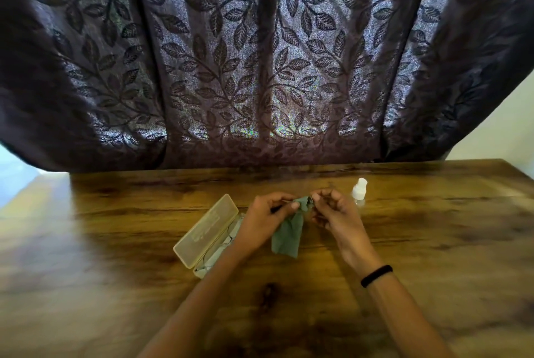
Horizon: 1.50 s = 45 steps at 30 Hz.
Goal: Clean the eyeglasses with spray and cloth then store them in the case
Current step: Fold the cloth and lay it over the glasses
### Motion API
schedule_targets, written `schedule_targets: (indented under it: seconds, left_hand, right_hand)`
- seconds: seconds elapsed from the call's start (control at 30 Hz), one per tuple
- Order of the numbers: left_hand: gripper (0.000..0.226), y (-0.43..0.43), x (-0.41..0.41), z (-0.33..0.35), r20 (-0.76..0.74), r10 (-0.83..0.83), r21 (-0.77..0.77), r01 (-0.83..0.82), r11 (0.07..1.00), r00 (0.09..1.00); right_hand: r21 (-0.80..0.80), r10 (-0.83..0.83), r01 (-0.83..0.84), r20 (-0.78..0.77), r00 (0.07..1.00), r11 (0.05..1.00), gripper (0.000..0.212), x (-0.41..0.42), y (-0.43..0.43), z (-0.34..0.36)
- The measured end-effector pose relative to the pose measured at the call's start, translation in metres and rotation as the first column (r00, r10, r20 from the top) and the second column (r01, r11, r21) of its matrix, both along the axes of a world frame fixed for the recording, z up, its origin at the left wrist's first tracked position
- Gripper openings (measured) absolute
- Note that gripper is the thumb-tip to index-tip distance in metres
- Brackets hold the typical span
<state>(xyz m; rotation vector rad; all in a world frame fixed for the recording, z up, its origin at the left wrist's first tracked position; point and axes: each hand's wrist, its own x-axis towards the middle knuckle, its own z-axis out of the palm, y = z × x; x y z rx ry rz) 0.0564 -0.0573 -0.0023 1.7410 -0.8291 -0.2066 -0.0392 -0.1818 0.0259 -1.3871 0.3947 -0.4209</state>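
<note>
The left hand (265, 214) pinches the cloth (289, 234) and one side of the thin eyeglasses (309, 201), and the right hand (332, 210) clamps its fingers (320, 194) on the other side. The frame is thus braced between them for rubbing, though the lenses are too small to make out. On the worktop (433, 227) one spray bottle (359, 187) stands just beyond the right fingers and one case (206, 232) lies open beside the left wrist — lid back, likely ready for storing — with one cloth hanging below the fingertips.

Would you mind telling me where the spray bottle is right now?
In the head view, the spray bottle stands on the table, just beyond the right hand.
</note>
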Motion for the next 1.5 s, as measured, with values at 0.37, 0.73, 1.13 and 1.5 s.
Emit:
schedule_targets:
  seconds: [0.37, 0.73, 1.13, 1.5]
  left_hand:
    - [0.012, 0.015, -0.002, 0.014, -0.218, 0.185, -0.224, -0.233, 0.946, 0.958]
    - [0.016, 0.024, 0.004, 0.023, -0.157, 0.273, -0.084, -0.288, 0.954, 0.949]
    - [0.011, 0.024, -0.007, 0.026, -0.419, 0.079, -0.113, -0.138, 0.984, 0.904]
    - [0.057, 0.019, -0.006, 0.008, 0.230, 0.263, 0.024, -0.275, 0.961, 0.937]
  right_hand:
    - [0.027, -0.095, 0.093, 0.058, 0.994, 0.995, 0.009, -0.004, -0.002, 0.015]
    - [-0.328, -0.104, 0.123, 0.075, 0.992, 0.937, 0.014, -0.005, -0.013, 0.022]
    - [-0.192, -0.078, 0.097, 0.102, 0.992, 0.977, 0.012, -0.017, -0.024, 0.019]
    - [-0.066, -0.008, 0.021, 0.192, 0.981, 0.998, 0.017, -0.021, -0.013, 0.031]
